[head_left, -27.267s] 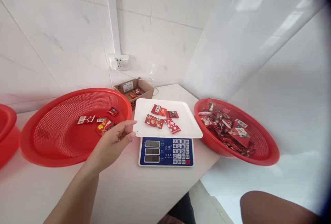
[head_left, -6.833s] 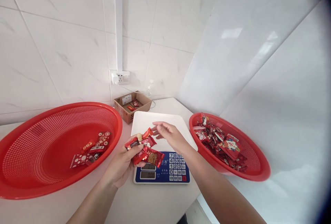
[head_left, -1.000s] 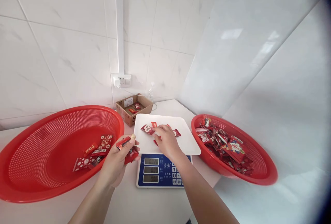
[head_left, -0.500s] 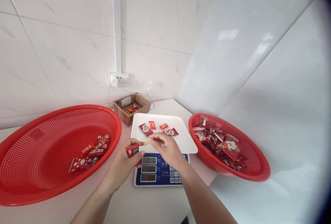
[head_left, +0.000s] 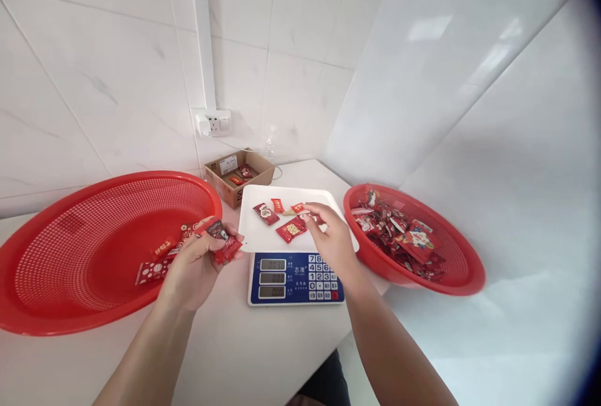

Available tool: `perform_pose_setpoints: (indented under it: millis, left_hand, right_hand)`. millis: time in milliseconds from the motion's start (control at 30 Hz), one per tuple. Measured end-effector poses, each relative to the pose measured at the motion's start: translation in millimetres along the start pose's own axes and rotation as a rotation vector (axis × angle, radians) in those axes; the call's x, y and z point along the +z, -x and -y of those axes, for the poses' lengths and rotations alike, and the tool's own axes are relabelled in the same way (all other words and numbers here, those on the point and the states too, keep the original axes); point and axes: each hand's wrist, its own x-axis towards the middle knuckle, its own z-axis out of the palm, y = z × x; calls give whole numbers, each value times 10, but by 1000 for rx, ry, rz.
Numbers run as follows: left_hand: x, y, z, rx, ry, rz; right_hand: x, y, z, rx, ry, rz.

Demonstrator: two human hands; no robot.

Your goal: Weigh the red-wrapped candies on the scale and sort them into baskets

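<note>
My left hand [head_left: 200, 262] is closed around several small red and dark wrapped snack packets [head_left: 229, 248], beside the left basket's rim. Over the white tray [head_left: 256, 246] of a weighing scale [head_left: 297, 287], my right hand [head_left: 328, 234] has its thumb and forefinger slightly apart, close to a dark red packet that it partly hides. On the tray lie a maroon packet [head_left: 265, 214], a larger red packet [head_left: 291, 229], two small orange-red packets [head_left: 277, 206] and a small tan piece [head_left: 290, 211]. The scale's blue panel faces me.
A large red basket [head_left: 61, 312] at left holds several red packets [head_left: 154, 270]. At right, another red basket [head_left: 462, 268] is heaped with packets [head_left: 417, 243]. Behind the scale stands a cardboard box [head_left: 225, 190] with packets inside, near a wall socket [head_left: 213, 123].
My right hand has moved right, away from my left hand, and the tan piece now lies on the tray. A larger red packet has appeared there too. My left hand has shifted left with its packets.
</note>
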Motion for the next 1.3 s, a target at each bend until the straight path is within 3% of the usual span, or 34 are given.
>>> perform_pose_setpoints:
  millis: [133, 267, 400, 500, 600, 667, 833, 1067, 1167, 1300]
  left_hand:
    - [24, 72, -84, 89, -56, 5]
    - [18, 161, -67, 96, -228, 105]
    - [33, 322, 3, -48, -605, 415]
    - [94, 450, 29, -91, -944, 673]
    - [158, 510, 27, -54, -1140, 794]
    - [188, 507, 25, -47, -1180, 828]
    - [215, 432, 59, -29, -1141, 714]
    - [30, 280, 26, 192, -1047, 210]
    - [-67, 240, -24, 226, -969, 133]
    - [-119, 238, -43, 202, -964, 130]
  right_hand:
    - [-256, 209, 190, 29, -16, -71]
    - [-356, 433, 290, 12, -41, -41]
    - [-372, 648, 403, -88, -120, 134]
    - [-398, 738, 504, -98, -305, 355]
    - [-425, 755, 588, -82, -435, 556]
    - [-424, 758, 619, -77, -415, 592]
    - [-379, 756, 532, 70, -348, 531]
    - [-418, 428, -3, 343, -116, 202]
    - [-385, 285, -214, 344, -35, 191]
    - [-273, 199, -335, 261, 155, 212]
